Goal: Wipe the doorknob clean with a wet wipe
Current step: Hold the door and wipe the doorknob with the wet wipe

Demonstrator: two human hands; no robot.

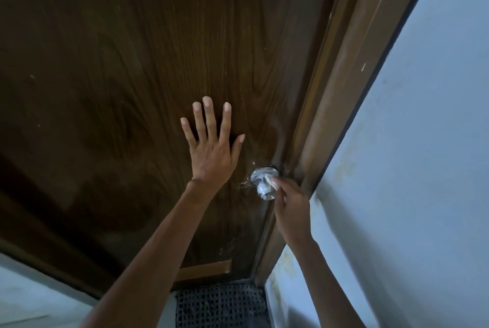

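Our left hand (211, 150) lay flat, fingers spread, on the dark wooden door (119, 76). Our right hand (291, 206) pinched a pale, blurred wet wipe (273, 182) against the round, shiny silver doorknob (265, 190) at the door's right edge.

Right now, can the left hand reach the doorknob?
Likely yes, but only the side facing it. The left hand rests flat on the door, up and left of the doorknob, with bare door between. The right hand, pinching what looks like the wet wipe, covers the knob's other side.
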